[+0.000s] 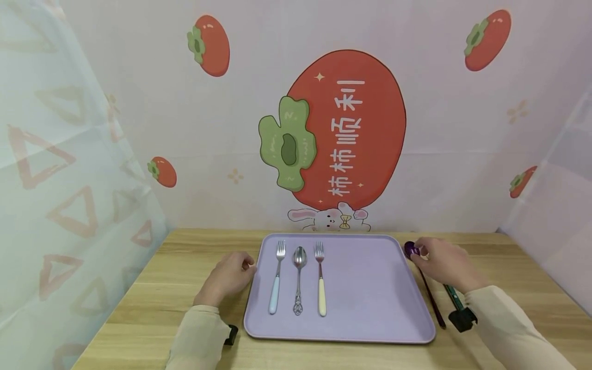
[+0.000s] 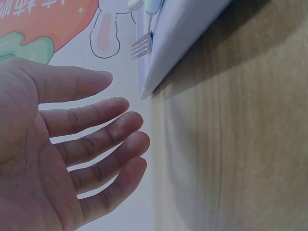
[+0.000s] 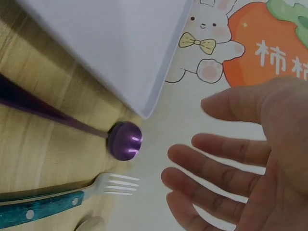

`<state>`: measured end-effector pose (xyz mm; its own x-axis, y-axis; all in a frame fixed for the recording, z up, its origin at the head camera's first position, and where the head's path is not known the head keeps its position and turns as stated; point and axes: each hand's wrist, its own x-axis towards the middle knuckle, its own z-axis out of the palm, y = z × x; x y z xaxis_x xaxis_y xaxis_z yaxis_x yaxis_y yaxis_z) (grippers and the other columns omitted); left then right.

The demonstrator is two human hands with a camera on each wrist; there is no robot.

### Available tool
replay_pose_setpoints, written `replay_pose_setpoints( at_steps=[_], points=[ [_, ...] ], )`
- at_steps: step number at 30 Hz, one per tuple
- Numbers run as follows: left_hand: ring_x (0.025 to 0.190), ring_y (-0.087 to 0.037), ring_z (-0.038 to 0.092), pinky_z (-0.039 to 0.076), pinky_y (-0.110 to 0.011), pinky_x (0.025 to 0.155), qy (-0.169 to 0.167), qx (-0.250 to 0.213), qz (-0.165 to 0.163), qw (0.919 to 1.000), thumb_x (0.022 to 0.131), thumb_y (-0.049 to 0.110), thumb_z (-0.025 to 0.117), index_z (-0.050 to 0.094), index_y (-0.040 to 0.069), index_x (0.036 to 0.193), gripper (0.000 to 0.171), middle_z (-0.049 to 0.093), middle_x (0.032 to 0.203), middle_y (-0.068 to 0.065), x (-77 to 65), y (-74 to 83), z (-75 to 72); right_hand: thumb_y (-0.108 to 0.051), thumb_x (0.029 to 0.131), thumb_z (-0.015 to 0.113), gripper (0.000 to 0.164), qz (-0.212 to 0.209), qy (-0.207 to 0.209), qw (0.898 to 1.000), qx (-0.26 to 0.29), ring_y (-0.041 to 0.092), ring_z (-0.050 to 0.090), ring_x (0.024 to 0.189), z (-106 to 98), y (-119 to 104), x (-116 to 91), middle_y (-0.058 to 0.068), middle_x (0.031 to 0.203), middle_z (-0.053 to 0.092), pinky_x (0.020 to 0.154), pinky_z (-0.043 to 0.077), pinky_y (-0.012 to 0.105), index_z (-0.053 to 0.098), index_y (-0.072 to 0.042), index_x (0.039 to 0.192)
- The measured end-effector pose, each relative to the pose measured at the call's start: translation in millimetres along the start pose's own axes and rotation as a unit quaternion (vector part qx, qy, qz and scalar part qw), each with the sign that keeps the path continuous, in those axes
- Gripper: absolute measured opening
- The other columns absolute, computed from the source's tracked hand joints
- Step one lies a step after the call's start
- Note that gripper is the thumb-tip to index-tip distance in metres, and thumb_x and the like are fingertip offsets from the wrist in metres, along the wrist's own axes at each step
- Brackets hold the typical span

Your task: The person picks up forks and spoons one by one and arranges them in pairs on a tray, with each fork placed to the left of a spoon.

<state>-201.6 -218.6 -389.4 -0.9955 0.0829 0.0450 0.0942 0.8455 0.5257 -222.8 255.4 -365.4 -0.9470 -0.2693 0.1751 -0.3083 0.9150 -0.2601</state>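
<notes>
Left hand (image 1: 228,277), fingers loosely parted, holding nothing, beside lilac tray's (image 1: 370,293) left edge. Purple spoon (image 1: 430,294) on counter (image 1: 157,298) along tray's right edge; right hand (image 1: 446,262), fingers relaxed, apart, gripping nothing, near spoon's bowl by far right corner.

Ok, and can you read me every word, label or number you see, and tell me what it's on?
"柿柿顺利": on the big red fruit printed on the wall, turned sideways, reading bottom to top in the head view.
The wrist views show only parts of that same writing, cut off.
No readable text on the tray or cutlery, and no numbers.
</notes>
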Motion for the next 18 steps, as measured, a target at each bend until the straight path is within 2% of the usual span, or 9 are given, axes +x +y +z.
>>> replay_pose_setpoints(
  at_steps=[8,13,15,18],
  points=[
    [0.088,-0.022,0.062,0.053,-0.045,0.081,-0.003,-0.002,0.001,1.0000,0.095,0.014,0.067,0.070,-0.001,0.110,0.021,0.067,0.095,-0.007,-0.4,0.9,-0.7,-0.020,0.089,0.072,0.030,0.060,-0.015,0.998,0.013,0.036,0.067,0.082,2,13,-2,0.016,0.092,0.071,0.065,0.053,0.054,0.070,0.004,0.107],
    [0.088,-0.022,0.061,0.053,-0.045,0.082,-0.004,-0.001,-0.007,1.0000,0.095,0.015,0.067,0.070,-0.001,0.111,0.023,0.066,0.095,-0.007,0.3,-0.3,0.4,-0.022,0.088,0.073,0.031,0.087,-0.037,0.995,0.026,0.043,0.067,0.087,2,17,1,0.025,0.102,0.070,0.068,0.053,0.057,0.071,0.004,0.105],
    [0.087,-0.022,0.061,0.053,-0.044,0.081,-0.005,-0.001,-0.007,1.0000,0.095,0.015,0.067,0.070,-0.002,0.111,0.023,0.066,0.095,-0.007,0.5,-1.2,1.1,-0.023,0.089,0.073,0.031,0.097,-0.045,0.994,0.029,0.042,0.067,0.086,3,18,2,0.026,0.105,0.069,0.068,0.053,0.057,0.070,0.004,0.104],
    [0.086,-0.022,0.061,0.053,-0.044,0.080,-0.005,-0.002,-0.006,1.0000,0.094,0.014,0.068,0.070,-0.002,0.111,0.023,0.066,0.094,-0.007,0.3,-1.5,1.2,-0.023,0.089,0.072,0.024,0.114,-0.057,0.991,0.040,0.031,0.062,0.074,6,19,3,0.019,0.090,0.067,0.061,0.050,0.047,0.067,0.000,0.091]
  ],
)
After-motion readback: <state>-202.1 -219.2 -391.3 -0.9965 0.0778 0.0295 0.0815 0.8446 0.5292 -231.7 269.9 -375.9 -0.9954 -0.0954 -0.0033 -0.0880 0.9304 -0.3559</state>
